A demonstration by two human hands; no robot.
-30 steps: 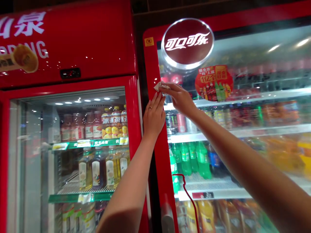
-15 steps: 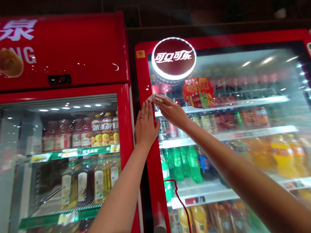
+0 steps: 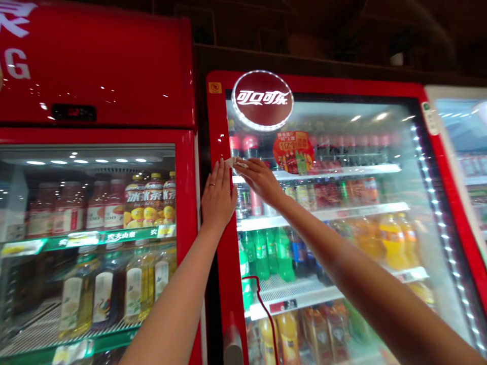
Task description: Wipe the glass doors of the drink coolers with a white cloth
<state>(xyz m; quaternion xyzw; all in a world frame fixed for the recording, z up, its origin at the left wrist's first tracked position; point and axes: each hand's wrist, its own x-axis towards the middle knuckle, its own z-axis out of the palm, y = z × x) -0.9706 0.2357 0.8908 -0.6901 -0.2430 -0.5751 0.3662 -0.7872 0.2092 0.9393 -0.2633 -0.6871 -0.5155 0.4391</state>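
My left hand (image 3: 218, 195) lies flat on the red door frame (image 3: 228, 284) of the right-hand drinks fridge, fingers stretched upward, with a ring on one finger. Just right of its fingertips, my right hand (image 3: 261, 180) pinches a small white tissue (image 3: 231, 162). The tissue is pressed where the red frame meets the glass door (image 3: 327, 119); most of it is hidden under my fingers. Above both hands glows a round lit sign (image 3: 262, 100) with white lettering. A round red sticker (image 3: 293, 152) shows to the right of my right hand.
A second red fridge (image 3: 184, 192) with bottled drinks stands on the left, across a narrow dark gap. Behind the right door are shelves of green bottles (image 3: 283, 253) and orange bottles (image 3: 391, 238). A door handle (image 3: 233, 344) sits low on the frame. Another fridge (image 3: 456, 121) is at far right.
My view has shifted to the right, so the fridges sit further left and the far-right fridge shows. Both hands remain at about the same spot on the door frame, tissue still held.
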